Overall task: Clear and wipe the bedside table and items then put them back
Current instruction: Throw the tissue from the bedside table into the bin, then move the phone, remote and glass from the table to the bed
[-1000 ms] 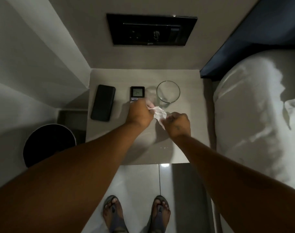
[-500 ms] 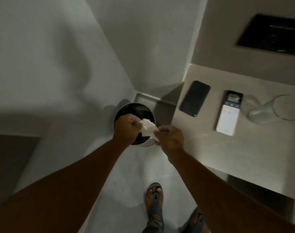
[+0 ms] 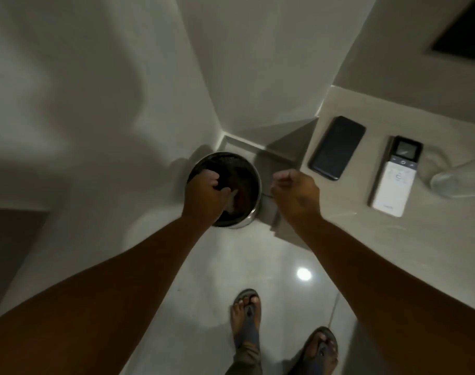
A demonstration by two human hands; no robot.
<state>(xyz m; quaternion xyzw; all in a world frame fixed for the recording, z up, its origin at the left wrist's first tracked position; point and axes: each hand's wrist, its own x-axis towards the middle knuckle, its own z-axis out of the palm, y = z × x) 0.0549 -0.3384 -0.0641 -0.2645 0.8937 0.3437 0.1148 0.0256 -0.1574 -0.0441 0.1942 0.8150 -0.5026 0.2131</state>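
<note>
My left hand (image 3: 205, 193) hovers over the round black bin (image 3: 254, 173) on the floor, fingers curled. A crumpled white tissue (image 3: 232, 202) pokes out from under it, inside the bin's mouth. My right hand (image 3: 296, 192) is loosely closed and holds nothing, between the bin and the table's left edge. On the pale bedside table (image 3: 434, 239) lie a black phone (image 3: 336, 147), a white remote with a small screen (image 3: 394, 175) and a clear glass (image 3: 458, 180) at the right edge of view.
The bin stands in a corner between the white wall and the table's side. A dark panel (image 3: 466, 33) is set in the wall above the table. My sandalled feet (image 3: 247, 315) stand on the glossy floor below.
My view has swung left from the table to the bin. My right hand has let go of the tissue and drawn right. My left hand has lowered the tissue into the bin's mouth.
</note>
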